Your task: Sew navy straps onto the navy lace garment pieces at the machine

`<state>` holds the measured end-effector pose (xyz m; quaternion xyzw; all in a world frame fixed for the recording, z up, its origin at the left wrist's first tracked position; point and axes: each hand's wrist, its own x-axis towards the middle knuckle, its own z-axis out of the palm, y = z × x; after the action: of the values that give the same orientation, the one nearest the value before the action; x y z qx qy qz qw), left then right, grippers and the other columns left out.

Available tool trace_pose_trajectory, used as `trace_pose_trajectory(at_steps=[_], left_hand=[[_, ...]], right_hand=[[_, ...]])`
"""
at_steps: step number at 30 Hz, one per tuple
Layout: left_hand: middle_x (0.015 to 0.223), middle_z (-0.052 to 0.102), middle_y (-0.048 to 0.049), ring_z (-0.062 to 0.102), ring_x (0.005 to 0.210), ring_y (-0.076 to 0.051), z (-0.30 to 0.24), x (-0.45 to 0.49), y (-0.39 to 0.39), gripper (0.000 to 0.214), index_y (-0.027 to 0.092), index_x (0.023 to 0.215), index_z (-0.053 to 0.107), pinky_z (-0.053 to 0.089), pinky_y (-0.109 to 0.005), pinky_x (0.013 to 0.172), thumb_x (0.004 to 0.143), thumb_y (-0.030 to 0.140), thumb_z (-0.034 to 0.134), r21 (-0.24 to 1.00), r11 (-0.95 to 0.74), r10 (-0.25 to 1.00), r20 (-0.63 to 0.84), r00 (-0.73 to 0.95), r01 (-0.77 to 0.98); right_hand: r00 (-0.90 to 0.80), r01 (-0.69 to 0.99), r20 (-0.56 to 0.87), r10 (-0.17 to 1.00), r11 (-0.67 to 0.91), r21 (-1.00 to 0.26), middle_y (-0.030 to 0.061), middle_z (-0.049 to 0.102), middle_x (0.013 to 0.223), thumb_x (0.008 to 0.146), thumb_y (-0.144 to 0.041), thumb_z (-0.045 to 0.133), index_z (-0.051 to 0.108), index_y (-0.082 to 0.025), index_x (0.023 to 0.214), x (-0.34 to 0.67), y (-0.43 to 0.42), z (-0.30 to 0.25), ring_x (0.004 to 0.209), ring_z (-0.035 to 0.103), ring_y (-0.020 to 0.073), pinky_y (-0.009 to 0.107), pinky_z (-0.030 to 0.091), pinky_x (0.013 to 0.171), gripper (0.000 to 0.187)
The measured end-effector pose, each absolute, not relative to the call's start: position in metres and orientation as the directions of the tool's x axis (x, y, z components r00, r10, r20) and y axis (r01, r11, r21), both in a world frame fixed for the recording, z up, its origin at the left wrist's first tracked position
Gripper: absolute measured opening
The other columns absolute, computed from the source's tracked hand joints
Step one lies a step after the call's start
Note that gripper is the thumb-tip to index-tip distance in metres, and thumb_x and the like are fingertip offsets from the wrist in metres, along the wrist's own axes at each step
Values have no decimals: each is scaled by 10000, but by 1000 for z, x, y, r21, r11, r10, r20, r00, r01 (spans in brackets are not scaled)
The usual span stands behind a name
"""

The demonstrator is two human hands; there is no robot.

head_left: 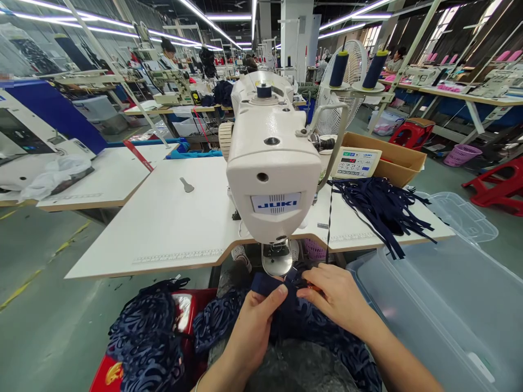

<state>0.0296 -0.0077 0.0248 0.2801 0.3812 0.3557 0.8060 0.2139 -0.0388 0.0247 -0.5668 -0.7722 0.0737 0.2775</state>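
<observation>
My left hand [261, 313] pinches a folded navy fabric band [265, 284] between thumb and fingers, just below the metal plate [278, 261] at the front of the white JUKI sewing machine [273, 158]. Against the band's right side, my right hand [337, 296] is closed on what looks like thread snips [312, 286]; an orange part shows and the rest is mostly hidden. A twisted dark cord [329, 223] hangs down close to that hand. Patterned navy fabric [327, 326] trails from the band across my lap.
More patterned fabric [149, 332] lies on a red stool [102, 375] at left. Navy strips [379, 204] are heaped on the white tabletop [175, 218], near a control panel [355, 163] and cardboard box [404, 158]. A translucent plastic bin [449, 305] stands at right.
</observation>
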Motion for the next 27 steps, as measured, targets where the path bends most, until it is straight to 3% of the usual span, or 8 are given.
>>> trace_pose_trajectory(at_steps=[4,8,11,13,16,22,27], left_hand=[[855,739,-56,663,838,-191,26,31,-7,180,181,934,742,496,-239,743,769,250,729,732,583,788,-404,464,-353],[854,732,-59,656,852,-200,26,32,-7,205,172,938,729,494,-259,777,764,280,733,752,566,799,-401,448,-338],[803,719,-36,638,787,-170,25,31,-7,154,172,869,718,487,-247,755,774,293,724,786,539,809,-381,448,-304],[798,712,-25,625,778,-158,23,30,-7,137,172,841,708,479,-238,749,790,299,710,816,507,815,-348,464,-277],[830,714,-24,614,837,-161,21,29,-8,139,171,866,709,461,-241,798,812,297,691,863,442,830,-290,476,-245],[802,707,-17,585,775,-136,18,30,-10,147,153,825,718,448,-224,757,777,292,725,833,493,808,-333,486,-250],[748,708,-25,600,734,-137,22,33,-13,180,135,803,726,459,-228,739,716,284,775,762,583,756,-381,532,-282]], right_hand=[[-187,822,322,928,327,-466,6,590,616,960,-457,445,607,-207,785,215,-38,23,585,509,158,279,319,553,345],[-67,731,336,940,275,-624,-1,561,623,949,-518,422,592,-201,782,217,-39,22,575,508,146,264,337,542,396],[-7,662,422,907,321,-678,-11,567,630,838,-623,538,620,-199,857,216,-40,23,562,510,139,255,362,538,433],[-77,660,490,868,413,-628,-22,578,630,832,-554,607,647,-210,977,214,-40,24,564,514,133,255,368,559,376],[-216,679,533,818,518,-520,-27,569,614,945,-290,539,654,-256,1090,211,-38,24,580,499,132,261,334,573,187],[-182,675,549,816,509,-534,-8,553,607,911,-85,449,653,-205,838,206,-36,21,595,441,141,274,293,578,247],[-237,634,533,812,545,-549,-7,543,621,870,-77,447,573,-190,775,208,-39,18,600,439,142,275,282,580,194]])
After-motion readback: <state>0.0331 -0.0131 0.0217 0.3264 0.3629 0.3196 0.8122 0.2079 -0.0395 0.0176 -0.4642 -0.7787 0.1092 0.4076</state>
